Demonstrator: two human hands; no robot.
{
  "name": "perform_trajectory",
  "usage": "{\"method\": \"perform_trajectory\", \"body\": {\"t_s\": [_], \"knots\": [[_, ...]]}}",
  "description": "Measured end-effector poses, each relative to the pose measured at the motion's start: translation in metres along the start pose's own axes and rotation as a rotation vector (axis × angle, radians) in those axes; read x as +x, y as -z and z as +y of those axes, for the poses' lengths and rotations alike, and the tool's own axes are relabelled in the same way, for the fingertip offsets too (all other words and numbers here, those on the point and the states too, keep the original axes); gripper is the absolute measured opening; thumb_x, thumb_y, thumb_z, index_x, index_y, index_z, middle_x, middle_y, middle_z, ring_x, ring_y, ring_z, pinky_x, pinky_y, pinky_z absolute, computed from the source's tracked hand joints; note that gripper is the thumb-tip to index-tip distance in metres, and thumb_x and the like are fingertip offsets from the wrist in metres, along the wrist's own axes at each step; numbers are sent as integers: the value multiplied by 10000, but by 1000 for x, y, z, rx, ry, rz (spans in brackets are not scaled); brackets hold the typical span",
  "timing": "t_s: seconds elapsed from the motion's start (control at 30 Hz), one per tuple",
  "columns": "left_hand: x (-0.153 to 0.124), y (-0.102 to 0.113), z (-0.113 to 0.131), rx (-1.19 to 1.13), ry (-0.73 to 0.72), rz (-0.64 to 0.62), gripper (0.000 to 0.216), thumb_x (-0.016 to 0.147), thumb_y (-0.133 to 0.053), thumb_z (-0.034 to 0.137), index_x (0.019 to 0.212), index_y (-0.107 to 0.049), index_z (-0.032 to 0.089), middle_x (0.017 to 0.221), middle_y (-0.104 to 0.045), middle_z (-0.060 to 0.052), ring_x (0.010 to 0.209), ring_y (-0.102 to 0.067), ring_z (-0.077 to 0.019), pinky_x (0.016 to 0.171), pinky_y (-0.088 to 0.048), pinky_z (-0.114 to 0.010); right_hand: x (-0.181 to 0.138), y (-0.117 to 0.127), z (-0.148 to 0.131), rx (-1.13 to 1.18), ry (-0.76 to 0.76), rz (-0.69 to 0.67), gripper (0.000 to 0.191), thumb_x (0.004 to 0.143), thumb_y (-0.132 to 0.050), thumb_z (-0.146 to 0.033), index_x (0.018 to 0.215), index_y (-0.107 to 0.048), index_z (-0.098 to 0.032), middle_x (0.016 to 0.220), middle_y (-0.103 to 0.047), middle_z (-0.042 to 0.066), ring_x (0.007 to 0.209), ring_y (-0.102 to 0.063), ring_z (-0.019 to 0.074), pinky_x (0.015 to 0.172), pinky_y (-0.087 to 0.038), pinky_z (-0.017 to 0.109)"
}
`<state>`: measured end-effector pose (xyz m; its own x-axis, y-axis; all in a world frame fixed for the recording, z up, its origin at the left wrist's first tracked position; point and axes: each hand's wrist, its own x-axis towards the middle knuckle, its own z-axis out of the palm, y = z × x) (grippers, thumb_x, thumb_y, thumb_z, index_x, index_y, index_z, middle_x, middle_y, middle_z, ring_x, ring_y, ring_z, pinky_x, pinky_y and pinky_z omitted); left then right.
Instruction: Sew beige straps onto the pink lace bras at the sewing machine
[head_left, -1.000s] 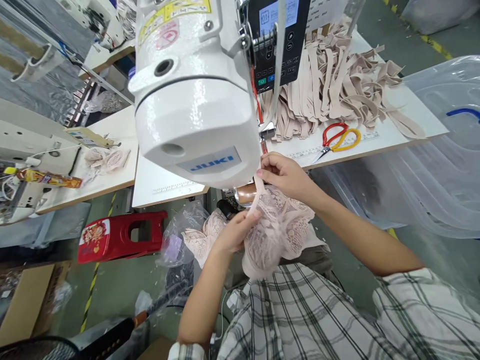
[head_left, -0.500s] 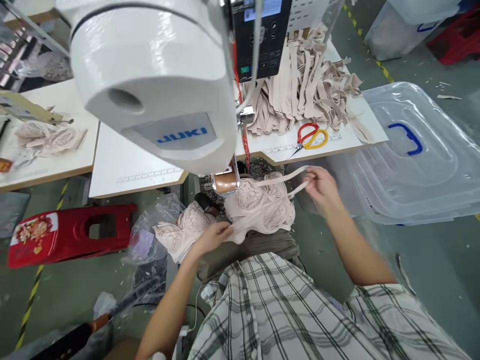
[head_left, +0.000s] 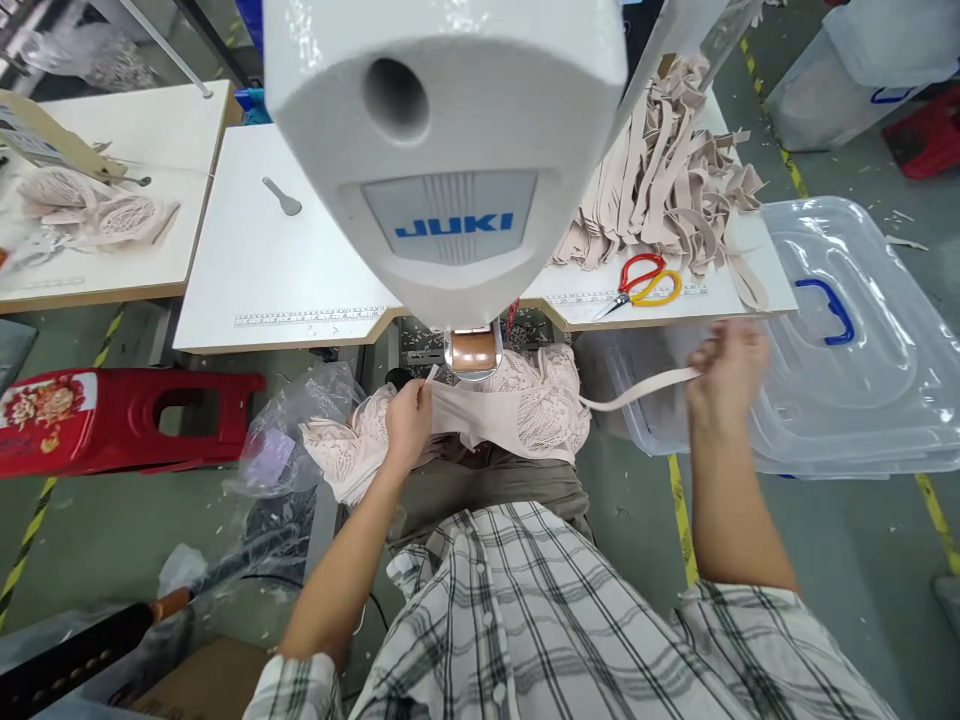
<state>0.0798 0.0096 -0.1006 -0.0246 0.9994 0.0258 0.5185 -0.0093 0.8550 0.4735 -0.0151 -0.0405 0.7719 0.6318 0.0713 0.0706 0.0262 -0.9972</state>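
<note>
A pale pink lace bra point(head_left: 551, 410) lies over my lap, partly beneath the sewing machine head point(head_left: 450, 140). My left hand point(head_left: 410, 420) is closed on the bra's band at its left end. Out to the right, my right hand point(head_left: 727, 365) is wrapped round the bra's strap point(head_left: 645, 385), which stretches between that fist and the cup. More lace cups point(head_left: 345, 450) lie to the left of my left hand; whether they belong to the same bra I cannot tell. The metal and brown front part point(head_left: 474, 352) of the machine sits just above the fabric.
Red-and-yellow-handled scissors point(head_left: 649, 285) and a heap of beige strips point(head_left: 660, 180) lie on the white table point(head_left: 300, 260). Lidded plastic boxes point(head_left: 885, 350) stand at right. A red stool point(head_left: 127, 420) and a plastic bag point(head_left: 292, 430) are at left.
My right hand has moved right, drawing the strap out long. My left hand has shifted slightly left and up with the band, which is now stretched flatter. The view has swung left.
</note>
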Motion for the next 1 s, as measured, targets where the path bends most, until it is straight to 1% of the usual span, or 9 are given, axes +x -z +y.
{"method": "perform_trajectory", "body": {"t_s": [0.1,0.17,0.23,0.3,0.43,0.5,0.8,0.87,1.0], "knots": [[-10,-3,27,50,-47,25,216,942,-562,383,986,-656,193,662,-593,-1,603,-578,-177,570,-443,-281,-70,-40,-11,-189,-6,-472,229,821,-664,-449,810,-519,-272,810,-649,9,584,-490,143,533,-403,306],[-21,-2,49,56,-131,-51,188,933,-548,329,1017,-653,198,755,-665,-23,677,-629,-183,630,-485,-288,-107,-57,-20,-295,67,-778,156,838,-649,-382,824,-565,-251,841,-682,26,718,-597,172,635,-462,316],[-29,4,72,29,-244,-198,199,947,-497,291,971,-675,205,851,-721,-49,753,-666,-179,691,-516,-287,-130,-65,-28,-345,121,-984,119,861,-624,-350,834,-573,-246,851,-698,26,743,-625,175,650,-463,307],[-33,12,90,3,-298,-327,236,961,-487,296,978,-703,202,914,-749,-72,779,-682,-179,683,-524,-277,-140,-69,-35,-365,145,-1081,119,882,-606,-354,852,-559,-249,839,-699,16,658,-599,154,592,-430,287],[-31,27,106,30,-309,-470,255,917,-621,387,1039,-730,191,880,-754,-81,714,-672,-179,594,-500,-256,-143,-71,-43,-381,179,-1179,108,895,-596,-346,885,-543,-252,801,-678,5,597,-558,142,525,-373,267],[-31,29,105,47,-330,-498,218,944,-589,350,996,-741,203,796,-737,-56,673,-656,-162,608,-494,-252,-143,-72,-45,-409,196,-1202,105,894,-603,-340,900,-544,-253,766,-656,-7,584,-546,144,530,-368,269],[-41,18,99,40,-336,-380,245,957,-551,309,770,-662,195,665,-670,-9,587,-581,-129,565,-426,-234,-135,-76,-52,-410,209,-1248,141,891,-634,-334,859,-718,-225,761,-671,17,719,-608,163,623,-397,277],[-40,16,99,29,-334,-391,254,966,-536,308,777,-662,193,676,-682,-11,597,-596,-130,565,-436,-231,-131,-76,-52,-360,158,-1232,162,871,-649,-343,820,-730,-213,731,-655,15,702,-593,156,632,-403,278],[-33,21,99,29,-316,-469,240,987,-494,281,973,-714,186,838,-758,-39,723,-682,-149,635,-499,-231,-122,-74,-47,-222,-122,-1082,217,834,-668,-409,811,-712,-198,767,-672,16,679,-578,150,626,-420,278]]}}
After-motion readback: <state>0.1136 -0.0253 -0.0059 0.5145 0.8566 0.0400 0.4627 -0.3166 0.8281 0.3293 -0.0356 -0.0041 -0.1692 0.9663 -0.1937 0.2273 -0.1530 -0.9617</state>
